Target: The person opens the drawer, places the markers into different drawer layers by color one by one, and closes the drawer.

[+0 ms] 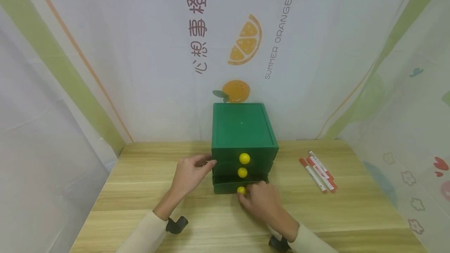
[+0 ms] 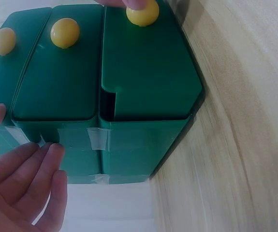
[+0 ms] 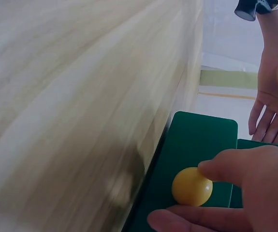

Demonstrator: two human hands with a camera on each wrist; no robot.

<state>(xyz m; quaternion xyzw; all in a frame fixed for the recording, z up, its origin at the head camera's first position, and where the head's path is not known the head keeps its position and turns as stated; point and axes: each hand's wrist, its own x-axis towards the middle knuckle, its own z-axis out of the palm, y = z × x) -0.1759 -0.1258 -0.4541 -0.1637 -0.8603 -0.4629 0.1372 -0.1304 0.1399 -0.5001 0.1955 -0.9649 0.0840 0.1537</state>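
A green three-drawer cabinet [image 1: 242, 126] with round yellow knobs stands on the table. Its bottom drawer [image 1: 225, 188] is pulled partly out, and a dark gap shows above its front. My right hand [image 1: 261, 198] pinches the bottom drawer's yellow knob [image 3: 192, 186] between thumb and fingers. At the cabinet's left side is my left hand [image 1: 191, 173], its fingers fairly straight along the side wall and the thumb by the front edge. In the left wrist view, clear tape [image 2: 98, 139] runs across the side. The upper two drawers sit closed.
Several red-and-white markers [image 1: 318, 173] lie on the wooden table [image 1: 147, 175] to the right of the cabinet. Behind the cabinet hangs a white curtain [image 1: 158, 89] printed with oranges, and more cloth closes off both sides.
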